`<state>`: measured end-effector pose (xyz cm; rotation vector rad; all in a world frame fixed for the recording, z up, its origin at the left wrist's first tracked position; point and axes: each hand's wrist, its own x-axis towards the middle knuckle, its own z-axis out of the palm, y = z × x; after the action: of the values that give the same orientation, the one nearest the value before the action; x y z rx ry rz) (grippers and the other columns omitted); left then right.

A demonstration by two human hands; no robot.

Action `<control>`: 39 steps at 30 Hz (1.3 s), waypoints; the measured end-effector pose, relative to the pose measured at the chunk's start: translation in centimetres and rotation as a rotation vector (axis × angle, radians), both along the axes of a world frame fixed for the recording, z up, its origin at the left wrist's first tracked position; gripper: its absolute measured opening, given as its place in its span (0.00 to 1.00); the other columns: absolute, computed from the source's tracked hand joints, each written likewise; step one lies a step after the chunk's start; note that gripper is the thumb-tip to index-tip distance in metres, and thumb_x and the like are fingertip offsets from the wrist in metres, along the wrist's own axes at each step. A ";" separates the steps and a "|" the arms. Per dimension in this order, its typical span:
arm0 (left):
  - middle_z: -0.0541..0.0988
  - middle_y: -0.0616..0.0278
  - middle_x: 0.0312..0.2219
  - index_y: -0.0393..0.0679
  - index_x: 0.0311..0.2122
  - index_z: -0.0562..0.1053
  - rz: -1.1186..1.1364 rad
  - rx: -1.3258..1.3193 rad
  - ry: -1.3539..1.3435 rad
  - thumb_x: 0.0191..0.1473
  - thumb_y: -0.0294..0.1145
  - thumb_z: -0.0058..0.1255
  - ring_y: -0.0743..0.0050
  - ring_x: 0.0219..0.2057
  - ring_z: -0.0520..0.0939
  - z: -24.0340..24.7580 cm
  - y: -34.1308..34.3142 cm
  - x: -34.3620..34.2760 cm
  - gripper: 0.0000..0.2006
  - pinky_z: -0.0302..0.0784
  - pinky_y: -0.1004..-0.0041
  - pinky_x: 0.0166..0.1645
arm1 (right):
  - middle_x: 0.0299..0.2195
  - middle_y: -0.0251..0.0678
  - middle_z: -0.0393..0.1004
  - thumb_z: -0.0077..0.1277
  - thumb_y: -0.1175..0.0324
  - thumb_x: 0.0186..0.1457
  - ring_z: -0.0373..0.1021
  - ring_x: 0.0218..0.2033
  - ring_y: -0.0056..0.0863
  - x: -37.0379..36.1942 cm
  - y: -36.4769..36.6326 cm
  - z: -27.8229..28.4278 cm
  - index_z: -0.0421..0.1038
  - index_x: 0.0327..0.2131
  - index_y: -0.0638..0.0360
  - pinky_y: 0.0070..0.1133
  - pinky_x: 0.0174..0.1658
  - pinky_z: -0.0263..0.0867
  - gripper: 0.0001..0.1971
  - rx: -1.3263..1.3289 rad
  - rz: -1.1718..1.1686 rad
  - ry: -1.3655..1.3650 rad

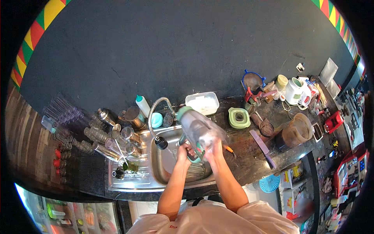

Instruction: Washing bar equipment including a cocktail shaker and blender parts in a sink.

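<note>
A large see-through plastic jug [196,124] with a green end and green handle is tilted over the right side of the steel sink [163,162]. My left hand [184,152] is closed around its green handle. At the jug's lower right, my right hand [212,150] grips its side near the rim; its fingertips are blurred and partly hidden by the jug. A whitish patch shows near those fingers, and I cannot make out what it is. The flexible spring tap [161,142] hangs just left of the jug, apart from both hands.
On the left drainboard [128,181] stand metal cups [130,134] and glasses. Behind the sink is a white tub [202,103]. To the right lie a green container [239,117], a purple-handled knife [263,148] and a big brown-stained bucket [296,130]. A dark wall [187,50] rises behind.
</note>
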<state>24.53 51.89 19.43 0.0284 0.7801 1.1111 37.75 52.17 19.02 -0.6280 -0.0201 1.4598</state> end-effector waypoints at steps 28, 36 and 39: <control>0.55 0.70 0.09 0.47 0.15 0.56 0.006 0.063 0.158 0.42 0.25 0.39 0.79 0.09 0.57 1.4 1.4 -1.4 0.10 0.55 0.77 0.14 | 0.25 0.35 0.72 0.48 0.75 0.33 0.67 0.26 0.22 4.4 -7.6 6.3 0.71 0.25 0.62 0.17 0.30 0.63 0.09 0.352 -0.172 -1.352; 0.58 0.68 0.09 0.45 0.16 0.58 0.135 0.077 0.315 0.38 0.22 0.39 0.77 0.08 0.60 3.5 1.5 -2.6 0.06 0.57 0.75 0.12 | 0.21 0.37 0.69 0.47 0.78 0.32 0.65 0.24 0.25 5.1 -7.0 12.0 0.69 0.21 0.63 0.19 0.28 0.61 0.06 0.604 -0.157 -1.425; 0.63 0.67 0.12 0.43 0.25 0.63 0.125 0.125 0.640 0.39 0.19 0.39 0.80 0.09 0.62 5.2 0.6 -2.0 0.06 0.57 0.79 0.12 | 0.23 0.38 0.68 0.47 0.77 0.29 0.65 0.25 0.27 3.9 -5.5 13.2 0.69 0.22 0.62 0.19 0.28 0.62 0.09 0.640 -0.054 -1.511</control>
<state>22.56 52.52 24.60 0.4649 1.2914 1.2837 41.69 46.66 32.27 -1.0198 -1.5466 0.5579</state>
